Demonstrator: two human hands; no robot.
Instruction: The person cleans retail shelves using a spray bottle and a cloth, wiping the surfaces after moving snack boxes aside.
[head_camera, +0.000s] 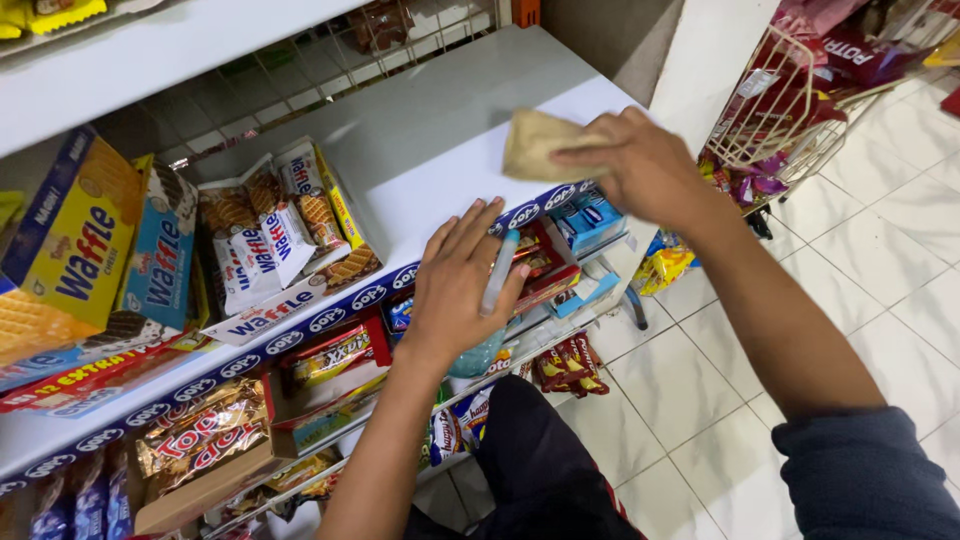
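right hand, one cloth, left hand, one shelf

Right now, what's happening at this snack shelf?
A person is leaning over a white shop shelf. Their right hand presses a folded tan cloth onto the bare part of the shelf top. Their left hand rests at the shelf's front edge, with a pale bottle under the fingers. Wafer boxes stand to the left, and more snack packs fill the tier below.

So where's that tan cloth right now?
The tan cloth is in the right hand, over the bare end of the white shelf, up and right of the left hand at the shelf's front edge.
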